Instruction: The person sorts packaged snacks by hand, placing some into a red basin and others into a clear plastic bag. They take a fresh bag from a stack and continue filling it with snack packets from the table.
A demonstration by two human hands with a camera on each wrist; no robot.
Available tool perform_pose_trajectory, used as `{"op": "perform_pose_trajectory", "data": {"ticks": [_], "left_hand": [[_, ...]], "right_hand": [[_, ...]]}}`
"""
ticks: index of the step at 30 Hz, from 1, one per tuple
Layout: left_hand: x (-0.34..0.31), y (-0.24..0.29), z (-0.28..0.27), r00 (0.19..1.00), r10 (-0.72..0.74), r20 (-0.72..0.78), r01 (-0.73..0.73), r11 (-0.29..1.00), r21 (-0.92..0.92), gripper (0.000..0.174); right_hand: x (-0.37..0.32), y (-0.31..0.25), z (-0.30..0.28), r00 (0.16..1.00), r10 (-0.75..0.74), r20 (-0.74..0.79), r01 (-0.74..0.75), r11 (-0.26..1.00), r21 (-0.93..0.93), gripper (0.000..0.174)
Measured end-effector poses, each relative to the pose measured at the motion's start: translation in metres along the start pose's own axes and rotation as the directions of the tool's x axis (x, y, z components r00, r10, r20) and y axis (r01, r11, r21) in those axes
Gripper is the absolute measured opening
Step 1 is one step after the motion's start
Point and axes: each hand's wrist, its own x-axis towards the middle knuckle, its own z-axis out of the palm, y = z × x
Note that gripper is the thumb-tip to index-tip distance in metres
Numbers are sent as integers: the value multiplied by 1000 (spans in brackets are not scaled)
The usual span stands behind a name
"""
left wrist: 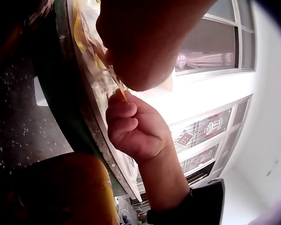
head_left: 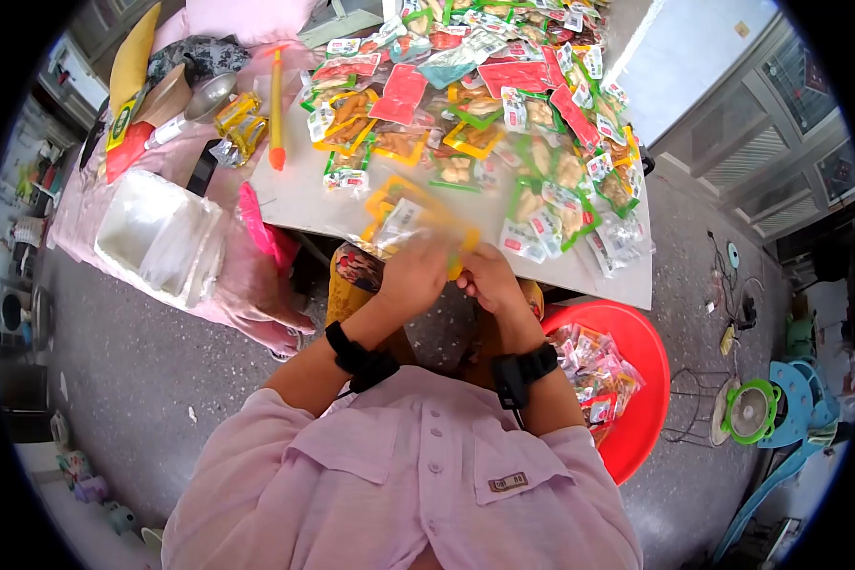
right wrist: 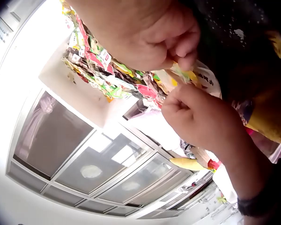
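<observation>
Both hands meet over the table's near edge, at a yellow-orange clear packet (head_left: 399, 211) with a white label, blurred in the head view. The left hand (head_left: 416, 277) grips the packet's near edge. Right beside it, the right hand (head_left: 490, 279) pinches the packet's corner with curled fingers. In the left wrist view, the right hand (left wrist: 138, 127) has thumb and finger on the corner, and the left hand (left wrist: 136, 47) hides part of the packet. The right wrist view shows the packet (right wrist: 203, 77) between the left hand (right wrist: 203, 115) and the right hand (right wrist: 147, 40).
Many food packets (head_left: 470, 104) in green, orange and red cover the table (head_left: 304, 195). A red tub (head_left: 648, 380) of packets stands below right. Left are a white foam box (head_left: 128, 214), an orange-tipped yellow stick (head_left: 276, 109) and a metal bowl (head_left: 211, 95). A green fan (head_left: 750, 411) stands far right.
</observation>
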Motion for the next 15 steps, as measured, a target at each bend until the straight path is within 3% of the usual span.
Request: {"op": "perform_pose_trajectory", "data": {"ticks": [6, 9, 12, 15], "left_hand": [[-7, -8, 3, 998, 16, 67, -17, 1000, 5, 10], [-11, -6, -1, 998, 25, 62, -25, 1000, 6, 16], [-18, -1, -6, 995, 93, 24, -95, 993, 63, 28], [-32, -10, -4, 989, 133, 59, -140, 980, 141, 36]], "right_hand": [[15, 6, 18, 992, -51, -118, 64, 992, 112, 7], [12, 4, 17, 997, -10, -81, 16, 997, 73, 7], [10, 8, 14, 998, 6, -64, 10, 969, 248, 8], [5, 7, 12, 1000, 31, 3, -31, 960, 277, 11]]}}
